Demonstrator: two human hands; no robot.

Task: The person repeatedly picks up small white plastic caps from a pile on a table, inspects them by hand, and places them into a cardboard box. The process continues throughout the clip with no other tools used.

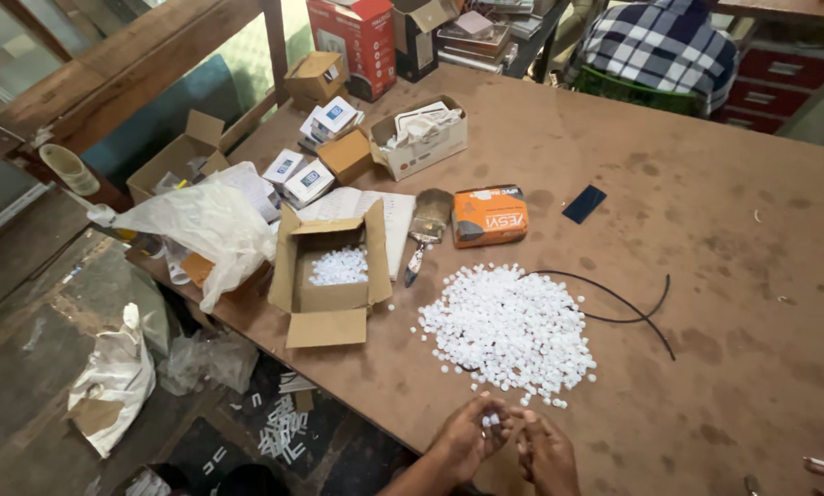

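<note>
You face a worn brown wooden table (706, 276), stained and scuffed — to your left a heavy timber railing (127, 73) and a dusty floor (35, 303). Red drawers (779, 78) stand far right — daylight is soft.

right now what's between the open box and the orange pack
In the head view, a paintbrush lies between the open box and the orange pack, beside a sheet of paper.

Soft, even daylight falls across the brown table (669, 239), brightest toward the window (8, 55) at the upper left, with only faint shadows. The wide lens bends the edges. The hands (508, 441) at the bottom look slightly blurred and dim.
</note>
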